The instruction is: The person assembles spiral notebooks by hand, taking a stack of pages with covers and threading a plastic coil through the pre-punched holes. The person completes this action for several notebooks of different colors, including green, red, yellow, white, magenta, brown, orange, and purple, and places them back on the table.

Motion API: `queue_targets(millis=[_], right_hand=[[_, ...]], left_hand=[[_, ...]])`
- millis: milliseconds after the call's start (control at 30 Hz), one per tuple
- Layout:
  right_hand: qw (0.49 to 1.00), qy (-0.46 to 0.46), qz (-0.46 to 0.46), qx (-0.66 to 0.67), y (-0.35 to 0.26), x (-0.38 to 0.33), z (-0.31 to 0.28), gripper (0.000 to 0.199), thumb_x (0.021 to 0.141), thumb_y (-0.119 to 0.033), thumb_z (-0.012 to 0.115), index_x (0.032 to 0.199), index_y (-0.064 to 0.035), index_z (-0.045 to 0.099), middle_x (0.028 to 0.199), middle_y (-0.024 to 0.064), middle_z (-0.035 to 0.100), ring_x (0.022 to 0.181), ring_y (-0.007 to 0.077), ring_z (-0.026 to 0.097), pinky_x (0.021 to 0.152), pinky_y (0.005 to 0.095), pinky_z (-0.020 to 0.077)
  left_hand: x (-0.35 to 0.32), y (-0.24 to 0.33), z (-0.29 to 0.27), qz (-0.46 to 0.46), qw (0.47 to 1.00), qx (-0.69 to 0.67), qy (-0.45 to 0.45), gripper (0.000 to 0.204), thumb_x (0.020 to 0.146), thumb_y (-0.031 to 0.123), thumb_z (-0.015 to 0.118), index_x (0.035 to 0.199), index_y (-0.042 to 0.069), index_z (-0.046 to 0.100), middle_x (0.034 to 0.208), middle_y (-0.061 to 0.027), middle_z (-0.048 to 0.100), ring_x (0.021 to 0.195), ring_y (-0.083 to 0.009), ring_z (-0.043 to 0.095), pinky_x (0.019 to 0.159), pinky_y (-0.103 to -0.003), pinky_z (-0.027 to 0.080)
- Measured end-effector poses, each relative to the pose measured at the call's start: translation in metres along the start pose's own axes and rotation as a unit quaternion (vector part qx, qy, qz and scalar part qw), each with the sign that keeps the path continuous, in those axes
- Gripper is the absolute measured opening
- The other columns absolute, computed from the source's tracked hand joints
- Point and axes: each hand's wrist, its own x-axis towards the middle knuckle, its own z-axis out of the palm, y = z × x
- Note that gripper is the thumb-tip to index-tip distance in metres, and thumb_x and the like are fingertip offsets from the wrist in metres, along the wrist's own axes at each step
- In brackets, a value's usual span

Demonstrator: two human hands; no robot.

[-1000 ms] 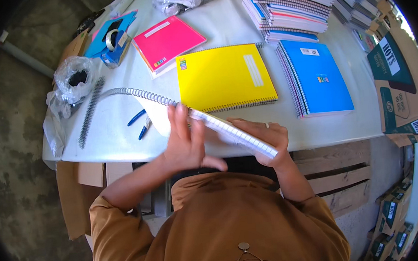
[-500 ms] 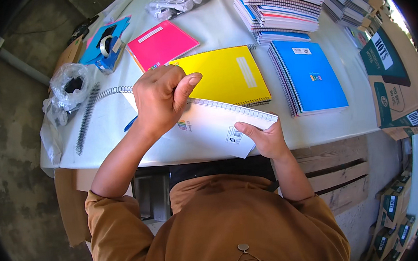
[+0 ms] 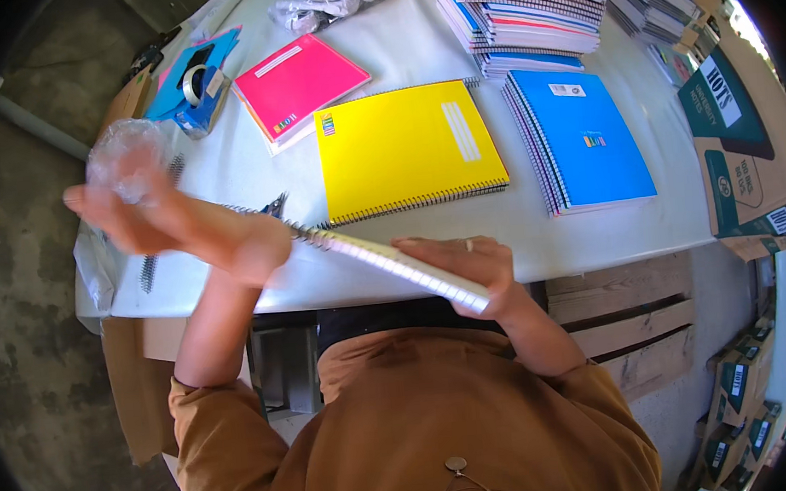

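My right hand (image 3: 473,262) grips a notebook (image 3: 404,270), its thumb hidden behind it. The notebook is tilted almost edge-on, its punched edge facing up. At its left end a dark spiral wire (image 3: 307,236) is threaded through the holes and runs on beneath my left wrist. My left hand (image 3: 165,217) is blurred, fingers stretched out to the upper left over the wire, palm apparently against it. Another length of coil (image 3: 148,272) shows past that hand on the table. Beside the left wrist lies a small dark tool (image 3: 274,206), mostly hidden.
Beyond my hands lie a yellow spiral notebook (image 3: 409,152), a pink notebook (image 3: 302,82) and blue notebooks (image 3: 588,142). Tall notebook stacks (image 3: 536,13) stand behind. A tape dispenser (image 3: 202,104) and clear plastic bag (image 3: 122,147) sit left; a cardboard box (image 3: 745,144) is at right.
My left hand has swung left off the notebook and its fist has opened. The notebook has turned from showing its white back to nearly edge-on, with my right hand's knuckles now uppermost.
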Motion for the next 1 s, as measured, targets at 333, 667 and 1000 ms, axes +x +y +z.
queue_targets(millis=[333,667,1000], right_hand=[[0.998,-0.018,-0.03,-0.057,0.008,-0.02,0.006,0.05,0.066,-0.005,0.066,0.115,-0.0014,0.056,0.109,0.0136,0.061,0.077,0.0226,0.065,0.064,0.0313,0.0529],[0.999,-0.006,0.039,0.019,0.005,-0.022,0.014,0.05,0.07,-0.005,0.063,0.12,-0.0105,0.055,0.118,0.0085,0.057,0.089,0.0248,0.063,0.074,0.0347,0.0514],[0.963,0.04,0.174,0.201,-0.009,0.003,0.004,0.039,0.081,-0.008,0.06,0.12,-0.0073,0.054,0.105,0.0134,0.063,0.09,0.0307,0.063,0.079,0.0316,0.0483]], left_hand=[[0.067,-0.003,-0.003,-0.032,0.997,-0.003,-0.068,0.078,0.086,0.056,0.032,0.14,0.004,0.011,0.143,-0.0149,0.02,0.131,-0.0352,0.019,0.107,-0.051,0.009],[0.095,-0.009,-0.005,-0.111,0.988,0.033,0.101,0.097,0.078,0.073,0.03,0.134,-0.006,0.018,0.135,-0.0274,0.025,0.127,-0.0419,0.021,0.104,-0.054,0.014],[0.093,-0.026,-0.003,-0.11,0.97,-0.151,-0.154,0.039,0.079,0.044,0.06,0.072,0.007,0.051,0.054,-0.0049,0.042,0.047,-0.0228,0.041,0.048,-0.035,0.032]])
